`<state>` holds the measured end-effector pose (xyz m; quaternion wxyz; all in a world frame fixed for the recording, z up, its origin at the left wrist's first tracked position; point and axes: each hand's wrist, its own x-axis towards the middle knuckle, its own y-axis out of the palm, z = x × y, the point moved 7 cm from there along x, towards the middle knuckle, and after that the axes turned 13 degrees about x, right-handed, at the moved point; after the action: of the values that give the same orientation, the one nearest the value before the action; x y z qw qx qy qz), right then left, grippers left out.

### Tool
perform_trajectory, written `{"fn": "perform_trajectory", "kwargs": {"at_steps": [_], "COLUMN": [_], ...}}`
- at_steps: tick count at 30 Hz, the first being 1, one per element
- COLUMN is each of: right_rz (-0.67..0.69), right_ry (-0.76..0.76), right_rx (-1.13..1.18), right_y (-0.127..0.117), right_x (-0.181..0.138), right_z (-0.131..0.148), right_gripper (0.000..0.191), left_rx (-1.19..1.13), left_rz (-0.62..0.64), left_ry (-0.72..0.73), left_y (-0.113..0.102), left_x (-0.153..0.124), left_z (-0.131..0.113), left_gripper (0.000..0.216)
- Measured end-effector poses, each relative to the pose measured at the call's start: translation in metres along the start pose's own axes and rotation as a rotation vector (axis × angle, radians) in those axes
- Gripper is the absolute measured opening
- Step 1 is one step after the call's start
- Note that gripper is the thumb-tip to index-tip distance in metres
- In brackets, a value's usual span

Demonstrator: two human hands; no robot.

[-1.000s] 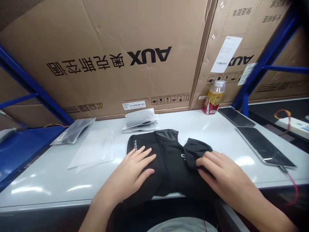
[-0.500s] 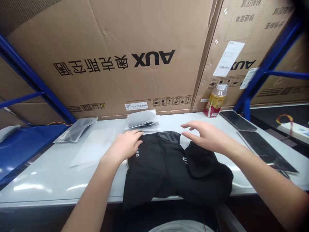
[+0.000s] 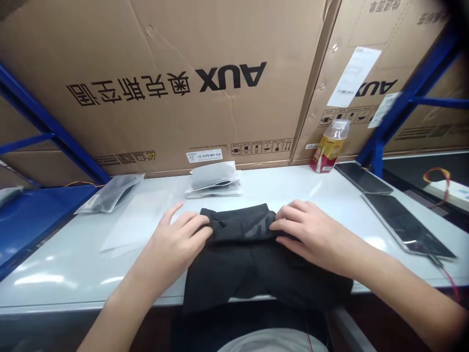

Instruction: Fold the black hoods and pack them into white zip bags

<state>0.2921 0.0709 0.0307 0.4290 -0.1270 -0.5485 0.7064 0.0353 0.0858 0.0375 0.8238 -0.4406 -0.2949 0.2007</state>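
Observation:
A black garment (image 3: 252, 266) with a glossy grey print lies on the white table, its lower part hanging over the front edge. Its far end is folded over towards me into a flat band. At the left end of this band, my left hand (image 3: 183, 234) pinches the cloth between thumb and fingers, the little finger sticking out. My right hand (image 3: 302, 232) is closed on the band's right end, fingers curled over the fabric. Part of the cloth is hidden beneath the right hand.
Grey pouches (image 3: 213, 177) lie behind the garment. At left are another bag (image 3: 113, 194) and translucent sheets (image 3: 137, 220). A drink bottle (image 3: 330, 146) stands at the back right near two dark phone-like devices (image 3: 403, 225), one cabled. Large cartons (image 3: 157, 127) wall the back.
The garment's far end has been folded over towards me, covering its white patch and lettering. My right hand has come down from above onto the cloth; my left has closed on it.

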Motion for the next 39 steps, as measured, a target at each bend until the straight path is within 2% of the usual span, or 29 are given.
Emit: {"fn": "perform_trajectory", "kwargs": {"at_steps": [2, 5, 9, 11, 15, 18, 21, 24, 28, 32, 34, 36, 39], "right_rz": [0.023, 0.072, 0.081, 0.044, -0.058, -0.129, -0.146, -0.138, -0.158, -0.296, -0.356, -0.309, -0.095], "right_ry": [0.013, 0.060, 0.074, 0.042, -0.039, -0.070, -0.117, -0.172, -0.211, -0.058, 0.064, 0.201, 0.382], "right_rx": [0.025, 0.012, -0.070, -0.114, -0.167, -0.160, -0.202, -0.290, -0.271, -0.087, -0.036, -0.018, 0.059], "right_y": [0.001, 0.000, 0.005, 0.011, 0.013, 0.007, 0.011, 0.022, 0.024, -0.003, -0.014, -0.012, 0.008], "right_x": [-0.027, -0.069, -0.108, -0.115, -0.113, -0.110, -0.111, -0.117, -0.123, -0.106, -0.090, -0.075, -0.064], "right_z": [0.008, 0.011, 0.008, 0.009, 0.016, 0.020, 0.024, 0.027, 0.030, 0.025, 0.016, 0.000, -0.028], "right_gripper": [0.037, 0.057, 0.054, 0.045, 0.036, 0.043, 0.049, 0.045, 0.038, 0.035, 0.030, 0.021, 0.022], "left_rx": [-0.052, -0.084, -0.087, -0.044, -0.012, -0.058, -0.085, -0.115, -0.181, -0.178, -0.115, -0.043, -0.004], "left_rz": [0.063, 0.080, 0.092, 0.067, -0.031, -0.098, -0.150, -0.144, -0.136, -0.230, -0.223, -0.142, 0.086], "left_ry": [0.056, 0.040, 0.156, 0.192, 0.158, 0.096, 0.066, 0.090, 0.042, -0.025, -0.047, -0.062, -0.082], "left_y": [0.003, -0.003, -0.013, -0.013, -0.018, -0.028, -0.035, -0.035, -0.040, -0.058, -0.057, -0.045, -0.016], "left_x": [-0.017, -0.039, -0.060, -0.066, -0.069, -0.066, -0.061, -0.060, -0.058, -0.045, -0.035, -0.026, -0.017], "left_z": [-0.005, -0.008, -0.035, -0.048, -0.049, -0.044, -0.045, -0.049, -0.040, -0.026, -0.021, -0.017, -0.015], "left_gripper": [0.028, 0.042, 0.063, 0.064, 0.045, 0.045, 0.039, 0.028, 0.029, 0.021, 0.016, 0.021, 0.031]}}
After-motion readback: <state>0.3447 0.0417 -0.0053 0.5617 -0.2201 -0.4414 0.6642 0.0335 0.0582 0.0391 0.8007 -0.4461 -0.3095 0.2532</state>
